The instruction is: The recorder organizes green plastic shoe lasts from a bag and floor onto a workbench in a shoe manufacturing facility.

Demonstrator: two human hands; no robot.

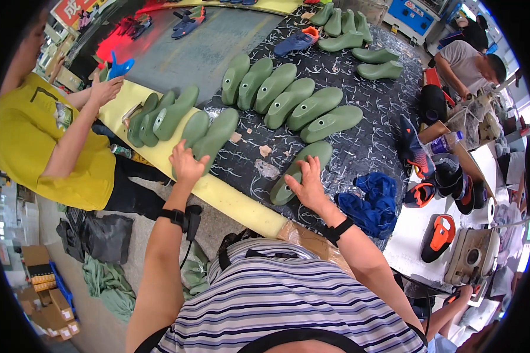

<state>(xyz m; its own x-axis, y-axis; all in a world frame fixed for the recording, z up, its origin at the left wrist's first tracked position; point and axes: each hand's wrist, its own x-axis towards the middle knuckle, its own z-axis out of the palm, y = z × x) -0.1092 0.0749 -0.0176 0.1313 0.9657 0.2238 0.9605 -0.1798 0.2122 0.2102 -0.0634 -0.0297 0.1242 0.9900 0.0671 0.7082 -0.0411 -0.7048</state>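
Several smooth green shoe lasts (218,135)

Both Arms Stretched Forward, Hands Well Apart

The person's left forearm (159,265) rose from the lower edge, leaning slightly inward, while the right forearm (365,253) slanted up and across toward the left. The left hand (188,166) reached a little farther forward than the right hand (310,186). On the left, the back of the hand faced up, the fingers bent and pointing ahead, the thumb stuck out to the right, clear of them. On the right, the fingers pointed ahead, slightly parted and bent, and the thumb spread away to the left. How firmly the right fingers pressed could not be told. The torso (300,294) sat low and central between the arms.
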